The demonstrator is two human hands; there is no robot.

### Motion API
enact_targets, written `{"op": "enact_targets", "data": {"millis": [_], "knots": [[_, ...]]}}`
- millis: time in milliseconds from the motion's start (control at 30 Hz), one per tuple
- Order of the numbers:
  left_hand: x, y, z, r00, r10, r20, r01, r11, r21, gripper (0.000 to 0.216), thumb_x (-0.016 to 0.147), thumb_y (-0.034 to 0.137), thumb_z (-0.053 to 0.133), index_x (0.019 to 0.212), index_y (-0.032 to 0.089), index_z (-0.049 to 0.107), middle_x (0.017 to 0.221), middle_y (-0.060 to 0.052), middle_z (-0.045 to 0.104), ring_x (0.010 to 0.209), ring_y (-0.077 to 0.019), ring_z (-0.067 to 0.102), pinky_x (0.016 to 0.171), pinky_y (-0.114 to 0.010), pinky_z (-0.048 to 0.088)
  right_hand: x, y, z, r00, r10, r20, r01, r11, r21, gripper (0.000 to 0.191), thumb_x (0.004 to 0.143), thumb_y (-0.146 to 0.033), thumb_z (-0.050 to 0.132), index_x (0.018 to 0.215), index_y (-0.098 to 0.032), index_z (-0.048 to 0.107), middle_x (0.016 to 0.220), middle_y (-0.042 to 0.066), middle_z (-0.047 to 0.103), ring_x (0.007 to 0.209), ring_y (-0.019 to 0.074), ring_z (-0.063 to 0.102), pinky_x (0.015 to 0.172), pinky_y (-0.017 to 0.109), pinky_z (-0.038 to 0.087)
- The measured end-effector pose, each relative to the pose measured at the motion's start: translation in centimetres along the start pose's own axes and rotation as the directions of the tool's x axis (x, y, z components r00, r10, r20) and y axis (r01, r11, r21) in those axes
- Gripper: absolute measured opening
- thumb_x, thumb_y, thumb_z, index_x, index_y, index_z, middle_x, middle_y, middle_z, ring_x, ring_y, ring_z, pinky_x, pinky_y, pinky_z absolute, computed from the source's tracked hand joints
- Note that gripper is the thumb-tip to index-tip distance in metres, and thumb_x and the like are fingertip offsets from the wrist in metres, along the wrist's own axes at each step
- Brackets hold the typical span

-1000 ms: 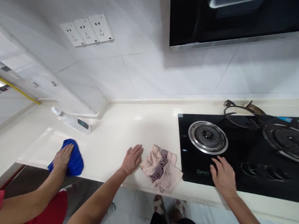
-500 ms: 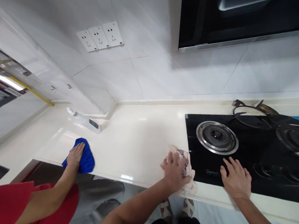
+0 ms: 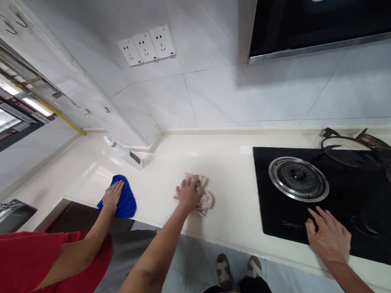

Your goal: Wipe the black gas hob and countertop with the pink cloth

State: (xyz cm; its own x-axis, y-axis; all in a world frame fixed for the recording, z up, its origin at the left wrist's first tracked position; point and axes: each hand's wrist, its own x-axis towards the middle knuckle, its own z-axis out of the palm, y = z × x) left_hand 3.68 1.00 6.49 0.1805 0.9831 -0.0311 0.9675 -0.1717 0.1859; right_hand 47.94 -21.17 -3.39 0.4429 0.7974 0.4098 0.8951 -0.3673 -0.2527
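Observation:
My left hand [image 3: 189, 195] presses on a crumpled pale pink cloth [image 3: 207, 201] with dark print, its fingers curled over it on the cream countertop [image 3: 227, 175]. Parts of the cloth are hidden under the palm. Far to the right, my right hand [image 3: 329, 235] lies on the front of the black gas stove [image 3: 292, 211], fingers spread and holding nothing. A round burner [image 3: 298, 179] with a silver ring sits just behind it.
On the left, a co-worker's hand [image 3: 113, 194] rests on a blue cloth [image 3: 126, 203]. Behind it leans or lies a white spray bottle [image 3: 126, 156]. A pot stand [image 3: 341, 146] is at the stove's back. A black range hood [image 3: 322, 20] overhangs, with sockets [image 3: 147, 46] on the wall.
My left hand has slid the pink cloth left and back, away from the stove's edge onto the middle of the counter. The view has shifted left; my right hand stays on the stove.

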Motion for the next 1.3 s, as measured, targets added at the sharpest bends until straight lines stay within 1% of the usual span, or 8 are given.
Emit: {"op": "enact_targets", "data": {"millis": [133,267,400,533,733,867,967,1300], "knots": [[-3.5,-9.3,-1.8,0.978,-0.193,-0.081,0.198,0.978,0.061,0.053,0.093,0.047,0.061,0.142,0.026,0.06,0.151,-0.018,0.056,0.144,-0.0444,0.041,0.11,-0.072,0.03,0.1,-0.2,-0.1,1.0,0.007,-0.003,-0.007,1.0,0.003,0.051,0.098,-0.042,0.035,0.128,-0.018,0.068,0.144,0.016,0.063,0.14,0.0362,0.051,0.112,0.057,0.036],[-8.3,-11.3,-0.8,0.952,-0.221,-0.214,0.244,0.966,0.084,0.054,0.096,0.05,0.054,0.141,0.021,0.06,0.137,-0.02,0.063,0.133,-0.0409,0.052,0.102,-0.059,0.043,0.2,-0.4,-0.4,1.0,0.018,0.004,-0.018,1.0,-0.007,0.05,0.098,-0.04,0.036,0.127,-0.016,0.069,0.144,0.016,0.063,0.14,0.0362,0.051,0.112,0.056,0.036],[-11.4,-6.2,0.5,0.969,-0.163,-0.186,0.177,0.983,0.058,0.053,0.095,0.053,0.054,0.139,0.025,0.062,0.134,-0.018,0.062,0.123,-0.041,0.053,0.096,-0.056,0.043,0.3,-0.5,-0.6,0.999,0.028,0.016,-0.028,1.0,-0.003,0.049,0.098,-0.039,0.037,0.128,-0.016,0.068,0.144,0.017,0.063,0.14,0.0357,0.05,0.111,0.056,0.036],[-13.7,1.8,2.1,0.985,0.168,-0.048,-0.17,0.985,-0.033,0.057,0.088,0.056,0.064,0.138,0.03,0.063,0.138,-0.014,0.06,0.122,-0.0392,0.051,0.098,-0.054,0.039,0.3,-0.6,-0.8,0.997,0.061,0.046,-0.06,0.998,-0.004,0.049,0.096,-0.038,0.038,0.131,-0.019,0.067,0.146,0.015,0.061,0.142,0.035,0.048,0.112,0.057,0.034],[-16.5,13.1,6.2,0.733,0.68,-0.029,-0.677,0.724,-0.131,0.058,0.087,0.064,0.064,0.136,0.033,0.063,0.133,-0.01,0.064,0.121,-0.0341,0.052,0.099,-0.052,0.036,0.3,-0.5,-0.9,0.998,0.048,0.03,-0.048,0.999,0.001,0.05,0.098,-0.042,0.035,0.128,-0.019,0.068,0.146,0.014,0.062,0.141,0.034,0.05,0.113,0.055,0.035],[-16.4,15.3,7.4,0.634,0.774,-0.017,-0.771,0.63,-0.091,0.056,0.089,0.06,0.064,0.136,0.029,0.063,0.134,-0.01,0.064,0.118,-0.0312,0.053,0.095,-0.047,0.038,0.2,-0.2,-0.7,0.999,0.039,0.013,-0.039,0.999,0.004,0.051,0.099,-0.044,0.033,0.127,-0.019,0.069,0.144,0.014,0.063,0.14,0.0341,0.052,0.112,0.056,0.036],[-16.0,12.2,7.1,0.616,0.788,-0.018,-0.787,0.615,-0.048,0.067,0.084,0.06,0.071,0.143,0.031,0.058,0.145,-0.009,0.059,0.123,-0.0317,0.051,0.097,-0.046,0.037,0.1,0.1,-0.5,0.999,0.037,0.001,-0.037,0.999,0.002,0.052,0.1,-0.045,0.032,0.126,-0.019,0.069,0.145,0.014,0.063,0.14,0.0342,0.052,0.112,0.055,0.036],[-14.4,-11.9,0.8,0.868,0.495,-0.032,-0.481,0.856,0.19,0.069,0.08,0.055,0.076,0.142,0.028,0.062,0.146,-0.014,0.061,0.135,-0.0386,0.05,0.108,-0.05,0.036,0.1,0.1,-0.3,1.0,0.019,-0.018,-0.02,1.0,-0.02,0.047,0.099,-0.042,0.036,0.124,-0.02,0.069,0.143,0.013,0.064,0.138,0.0333,0.053,0.109,0.053,0.037]]}}
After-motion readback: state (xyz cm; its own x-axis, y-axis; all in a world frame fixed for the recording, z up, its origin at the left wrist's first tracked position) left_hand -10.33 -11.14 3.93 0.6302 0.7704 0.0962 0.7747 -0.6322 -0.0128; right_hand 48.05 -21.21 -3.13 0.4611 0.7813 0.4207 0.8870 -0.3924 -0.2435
